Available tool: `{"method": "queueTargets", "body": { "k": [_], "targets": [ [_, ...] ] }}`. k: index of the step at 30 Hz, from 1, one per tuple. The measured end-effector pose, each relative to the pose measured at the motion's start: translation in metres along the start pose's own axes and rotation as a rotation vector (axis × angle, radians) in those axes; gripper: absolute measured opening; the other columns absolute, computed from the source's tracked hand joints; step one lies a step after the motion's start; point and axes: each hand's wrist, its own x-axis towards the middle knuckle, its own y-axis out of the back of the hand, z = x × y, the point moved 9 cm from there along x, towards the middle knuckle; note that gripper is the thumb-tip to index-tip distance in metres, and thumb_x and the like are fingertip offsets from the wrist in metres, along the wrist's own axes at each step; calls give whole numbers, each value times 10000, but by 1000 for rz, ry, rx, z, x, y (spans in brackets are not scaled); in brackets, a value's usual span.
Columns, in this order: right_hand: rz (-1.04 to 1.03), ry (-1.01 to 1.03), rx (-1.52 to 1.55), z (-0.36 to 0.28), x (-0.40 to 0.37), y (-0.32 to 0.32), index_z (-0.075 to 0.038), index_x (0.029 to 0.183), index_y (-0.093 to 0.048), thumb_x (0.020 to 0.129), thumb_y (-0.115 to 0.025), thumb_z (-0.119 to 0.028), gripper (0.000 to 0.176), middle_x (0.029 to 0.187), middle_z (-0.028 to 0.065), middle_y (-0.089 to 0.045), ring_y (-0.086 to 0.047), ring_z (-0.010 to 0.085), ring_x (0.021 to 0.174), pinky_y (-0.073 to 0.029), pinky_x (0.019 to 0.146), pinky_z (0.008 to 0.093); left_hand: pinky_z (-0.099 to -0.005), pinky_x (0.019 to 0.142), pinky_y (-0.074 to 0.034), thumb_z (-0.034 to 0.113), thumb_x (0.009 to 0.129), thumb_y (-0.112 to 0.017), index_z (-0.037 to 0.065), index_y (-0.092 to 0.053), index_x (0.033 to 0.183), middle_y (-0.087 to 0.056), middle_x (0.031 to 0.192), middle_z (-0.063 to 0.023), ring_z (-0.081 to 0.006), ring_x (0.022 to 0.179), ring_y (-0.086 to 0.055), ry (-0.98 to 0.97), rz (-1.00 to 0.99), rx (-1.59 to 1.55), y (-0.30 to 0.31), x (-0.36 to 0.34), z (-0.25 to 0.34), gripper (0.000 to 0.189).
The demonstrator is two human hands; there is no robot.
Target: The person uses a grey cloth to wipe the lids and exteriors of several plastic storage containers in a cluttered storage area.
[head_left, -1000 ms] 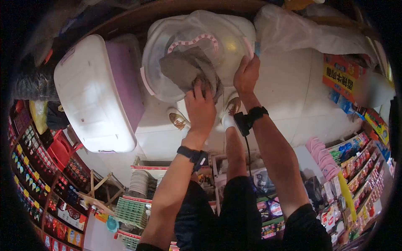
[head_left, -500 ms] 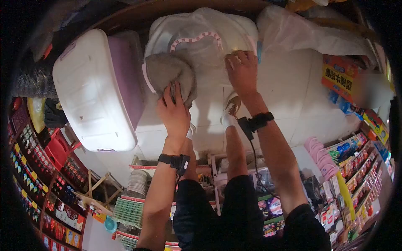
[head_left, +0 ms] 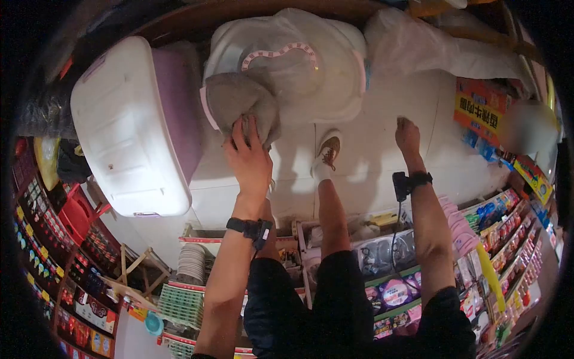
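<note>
Fisheye bending curves the edges inside a black vignette; the white floor (head_left: 372,139) right of the fingers (head_left: 239,134) glares, shelves (head_left: 54,239) below lie dim.

- A single view is supplied, taken from a camera worn on the person's head.
- It is aimed forward and steeply down, so the tiled floor (head_left: 382,113) is seen past the person's own arms and legs.
- A wide, bent field ringed in black is given.
- The left hand (head_left: 250,157) on the grey cloth (head_left: 239,99) is seen close, in the upper middle.
- The shop shelves (head_left: 514,233) are pushed to the lower edges.
</note>
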Motion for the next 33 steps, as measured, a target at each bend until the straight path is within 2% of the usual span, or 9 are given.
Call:
{"method": "queueTargets", "body": {
  "k": [3,7,8,10,17,19,29,31,33],
  "targets": [
    [385,195,456,-105,-1,76,-20,1106,-730,995,-604,-169,225,1086,171,-734,-696,374,1029,-560,911,469,-533,1093,-391,45,750,-731,57,-450,1523,-384,1544,-168,-421,1265,-424,7,0,-6,-2,0,2,823],
    [328,707,369,-265,-38,123,-52,1133,-723,932,-640,-106,224,1172,140,-697,-628,340,1131,-492,1018,445,-525,1108,-379,41,753,-727,54,-447,1526,-385,1543,-172,-422,1271,-417,38,-4,-8,-1,0,4,822],
    [330,704,369,-279,-39,119,-52,1133,-723,932,-640,-106,224,1172,140,-697,-628,340,1131,-492,1018,445,-523,1111,-373,41,756,-721,53,-446,1527,-386,1541,-174,-423,1268,-417,36,2,-8,-2,0,4,819],
    [366,917,209,-309,-51,104,-36,1159,-707,894,-648,-95,278,1228,126,-672,-579,336,1209,-446,1073,463,-522,1114,-368,41,758,-715,52,-445,1528,-387,1539,-176,-424,1264,-417,30,10,-7,2,2,8,816],
    [304,937,71,-301,-60,81,-9,1182,-694,836,-651,-120,366,1282,109,-646,-540,309,1256,-424,1098,451,-526,1093,-374,51,749,-709,51,-445,1528,-397,1530,-179,-420,1256,-420,43,41,19,6,2,8,822],
    [317,953,25,-303,-62,87,-18,1154,-728,796,-675,-91,369,1205,43,-685,-563,257,1223,-463,1068,394,-528,1088,-380,51,747,-711,51,-446,1527,-399,1528,-179,-421,1257,-424,40,45,23,5,2,9,823],
    [160,1108,112,-290,-50,94,-31,1074,-712,791,-652,-42,289,1135,76,-703,-665,279,1030,-576,913,383,-529,1079,-396,52,743,-717,29,-467,1501,-416,1514,-183,-420,1240,-448,31,36,-1,8,2,8,799],
    [236,988,151,-259,-37,98,-40,1083,-712,815,-657,-28,274,1118,90,-715,-678,291,1034,-581,900,407,-529,1080,-396,54,745,-717,25,-469,1498,-417,1513,-184,-421,1240,-448,34,26,-6,6,2,7,794],
    [187,729,165,-201,-25,100,-63,1129,-711,880,-623,-52,265,1159,156,-720,-682,346,1087,-562,961,437,-527,1082,-396,54,749,-718,36,-473,1499,-414,1515,-175,-420,1249,-437,45,34,9,5,3,5,789]
  ]
}}
